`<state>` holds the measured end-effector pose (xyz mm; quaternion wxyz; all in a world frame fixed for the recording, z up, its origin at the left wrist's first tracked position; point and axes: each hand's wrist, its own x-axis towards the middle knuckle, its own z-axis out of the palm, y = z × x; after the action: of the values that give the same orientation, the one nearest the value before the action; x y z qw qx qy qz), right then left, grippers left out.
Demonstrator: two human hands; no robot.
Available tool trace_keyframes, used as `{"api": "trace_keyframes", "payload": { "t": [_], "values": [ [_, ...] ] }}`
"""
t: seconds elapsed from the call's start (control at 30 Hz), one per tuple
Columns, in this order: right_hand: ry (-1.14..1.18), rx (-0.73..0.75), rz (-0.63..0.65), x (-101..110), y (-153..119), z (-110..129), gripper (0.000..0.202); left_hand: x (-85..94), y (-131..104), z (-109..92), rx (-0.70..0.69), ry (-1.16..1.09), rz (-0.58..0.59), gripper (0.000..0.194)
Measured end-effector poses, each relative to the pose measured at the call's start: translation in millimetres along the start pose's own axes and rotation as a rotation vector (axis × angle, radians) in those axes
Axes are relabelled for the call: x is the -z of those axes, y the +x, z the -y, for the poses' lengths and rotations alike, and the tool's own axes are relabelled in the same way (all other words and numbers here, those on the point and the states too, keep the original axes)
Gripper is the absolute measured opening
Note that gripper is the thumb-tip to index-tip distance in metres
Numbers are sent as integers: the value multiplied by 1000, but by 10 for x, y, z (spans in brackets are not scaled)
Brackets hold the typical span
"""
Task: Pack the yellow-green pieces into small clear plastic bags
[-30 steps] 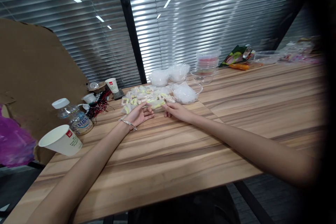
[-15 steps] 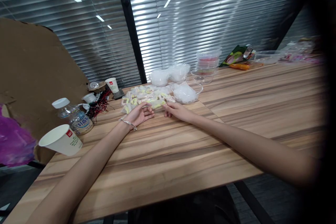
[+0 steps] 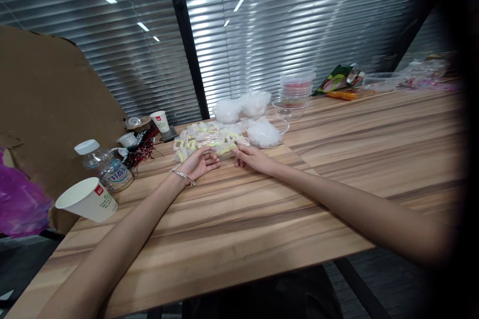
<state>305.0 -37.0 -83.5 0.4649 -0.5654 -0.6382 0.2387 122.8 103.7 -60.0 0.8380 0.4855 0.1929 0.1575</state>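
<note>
A small clear packet with something yellow inside [image 3: 225,149] lies between my hands at the near edge of a pile of similar packets [image 3: 202,133]. My right hand [image 3: 255,158] pinches its right end between thumb and forefinger, the other fingers curled under. At its left end is my left hand [image 3: 200,163], palm turned up, its fingers loosely bent and apart. The thumb side seems to touch the packet; any grip there cannot be made out. A thin bracelet [image 3: 184,176] circles the left wrist.
Behind the packets stand clear tubs of whitish stuff [image 3: 264,132] and stacked clear containers [image 3: 297,87]. On the left are a paper cup [image 3: 88,200], a bottle [image 3: 118,175], red-black wires [image 3: 140,152] and a second cup [image 3: 160,122]. An orange-handled tool [image 3: 341,94] lies back right.
</note>
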Motion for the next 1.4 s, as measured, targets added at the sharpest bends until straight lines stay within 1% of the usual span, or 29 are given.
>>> {"api": "trace_keyframes", "payload": {
  "t": [0.2, 0.43, 0.57, 0.77, 1.0, 1.2, 1.4],
  "values": [
    [-3, -1, 3, 10, -6, -11, 47, 5, -3, 5, -1, 4, 22, 10],
    [-11, -9, -4, 7, -3, -17, 48, -8, -2, 0, -10, 4, -1, 8],
    [-10, 11, -3, 7, -6, -2, 46, -5, -5, 5, -14, -2, 12, 8],
    [-23, 4, -10, 3, -2, 5, 48, -24, -19, 0, -17, -5, 4, 8],
    [-27, 9, -11, 6, -1, 4, 47, -29, -18, -5, -12, 11, 24, 8],
    [-17, 2, -14, 2, -7, 9, 47, -32, -25, -2, -14, 11, -17, 11],
    [-47, 6, -18, 2, 6, -40, 49, -20, -16, 4, -23, 17, -14, 11]
  ]
}}
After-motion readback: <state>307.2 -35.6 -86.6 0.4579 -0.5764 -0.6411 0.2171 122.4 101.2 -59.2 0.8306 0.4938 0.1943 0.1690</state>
